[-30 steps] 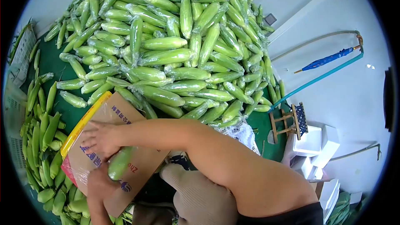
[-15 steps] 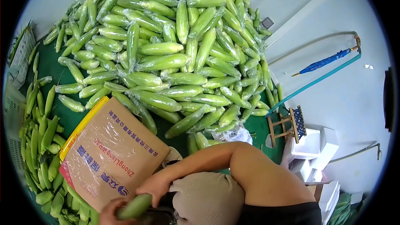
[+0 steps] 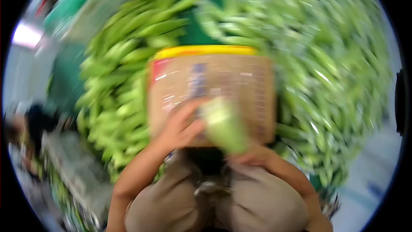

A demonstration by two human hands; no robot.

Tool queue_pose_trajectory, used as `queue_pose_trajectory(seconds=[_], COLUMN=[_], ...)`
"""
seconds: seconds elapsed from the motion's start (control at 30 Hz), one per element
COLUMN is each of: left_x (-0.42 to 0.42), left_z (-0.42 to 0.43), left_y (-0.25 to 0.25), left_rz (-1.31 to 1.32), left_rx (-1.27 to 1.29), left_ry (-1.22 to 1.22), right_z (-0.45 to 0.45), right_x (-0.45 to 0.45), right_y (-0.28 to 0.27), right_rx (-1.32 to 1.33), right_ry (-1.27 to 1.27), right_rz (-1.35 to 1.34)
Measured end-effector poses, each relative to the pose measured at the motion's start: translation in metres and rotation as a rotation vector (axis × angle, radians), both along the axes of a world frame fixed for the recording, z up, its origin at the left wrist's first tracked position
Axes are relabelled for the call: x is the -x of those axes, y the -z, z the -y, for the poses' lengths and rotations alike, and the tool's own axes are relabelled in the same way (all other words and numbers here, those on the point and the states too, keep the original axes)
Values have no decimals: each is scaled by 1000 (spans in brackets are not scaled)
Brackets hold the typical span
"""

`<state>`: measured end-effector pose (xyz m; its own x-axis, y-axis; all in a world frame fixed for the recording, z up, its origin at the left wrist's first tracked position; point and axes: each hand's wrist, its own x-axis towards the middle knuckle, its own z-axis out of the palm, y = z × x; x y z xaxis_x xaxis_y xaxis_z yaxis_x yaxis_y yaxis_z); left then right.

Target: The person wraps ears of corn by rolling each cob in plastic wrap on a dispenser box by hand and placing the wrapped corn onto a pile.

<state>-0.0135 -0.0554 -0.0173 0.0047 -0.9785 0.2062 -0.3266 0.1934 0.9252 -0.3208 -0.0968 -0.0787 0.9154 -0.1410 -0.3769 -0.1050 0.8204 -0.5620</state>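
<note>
A green ear of corn in its husk (image 3: 225,124), blurred by motion, is tilted above the cardboard box. My right hand (image 3: 251,152) is closed around its lower end. My left hand (image 3: 182,122) is beside the ear's pale upper end, fingers apart and tips at its edge; blur hides whether they touch it. Beneath both hands, in front of my knees, lies the brown cardboard box (image 3: 257,90) with clear plastic film stretched over its top and a yellow far edge.
Unwrapped ears of corn (image 3: 124,86) are piled left of the box. A larger heap of film-wrapped ears (image 3: 330,73) fills the right. Green cloth (image 3: 197,30) shows between them. A grey-green bulky item (image 3: 77,172) stands at lower left, near a blurred person (image 3: 36,124) at the far left.
My view has swung left, so the box now sits centred and upright in front of me. The ear is now over the box, my right hand at its lower end, my left hand's fingers spread.
</note>
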Motion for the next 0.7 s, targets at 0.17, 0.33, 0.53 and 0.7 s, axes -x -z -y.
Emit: queue_pose_trajectory(seconds=[0.17, 0.33, 0.53, 0.7], left_x=[-146, -169, -174, -110], left_z=[-50, -61, -57, -32], left_y=[84, 112, 99, -3], left_rz=[186, 658, -330, -425], left_rx=[-47, -593, -776, -354], left_ry=[-1184, -696, -788, -592], right_z=[205, 407, 217, 120], right_x=[274, 505, 159, 11], right_y=[4, -97, -56, -47], right_rx=[102, 689, 1382, 1863], right_ry=[936, 1612, 548, -279], right_rz=[-218, -238, -865, -545])
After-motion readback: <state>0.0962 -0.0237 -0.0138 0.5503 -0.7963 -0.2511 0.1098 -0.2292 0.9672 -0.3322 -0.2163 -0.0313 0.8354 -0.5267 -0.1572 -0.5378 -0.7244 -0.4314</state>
